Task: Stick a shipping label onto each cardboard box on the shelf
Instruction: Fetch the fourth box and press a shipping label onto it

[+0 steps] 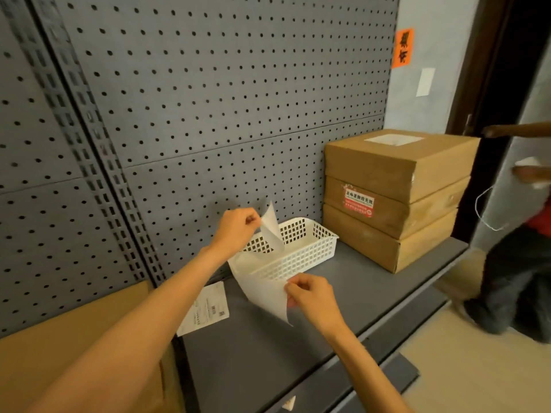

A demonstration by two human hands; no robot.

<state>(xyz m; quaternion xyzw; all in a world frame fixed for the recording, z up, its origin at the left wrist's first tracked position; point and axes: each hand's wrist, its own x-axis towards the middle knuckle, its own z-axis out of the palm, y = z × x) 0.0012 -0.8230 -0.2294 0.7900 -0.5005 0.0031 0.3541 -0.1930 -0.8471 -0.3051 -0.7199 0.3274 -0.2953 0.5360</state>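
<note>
Item: label [272, 227], white, being pinched at its upper corner between thumb and fingers of the left hand [237, 226]; it is hanging in a curl above the near end of the white basket [301, 248].

Item: backing sheet [265, 289], white, being pinched at its right edge by the right hand [310, 296]; it is sagging in front of the basket, over the grey shelf [372, 290]. Whether label and sheet are touching at their lower ends is not clear.

Item: stack of three cardboard boxes [396, 198], standing on the shelf to the right of the basket and well beyond both hands. The top box is already carrying a white patch on its lid; the middle one is showing a red sticker on its front.

Item: large cardboard box [74, 332], lying at lower left under the left forearm, with a printed label [205, 308] on its right side.

Relation governing the coming move, as judged: the label is sitting in the left hand, while the stack is lying up and to the right, nearer the right hand; the left arm is likely needing to cross past the basket.

Item: another person [524, 239], blurred, at far right.
</note>
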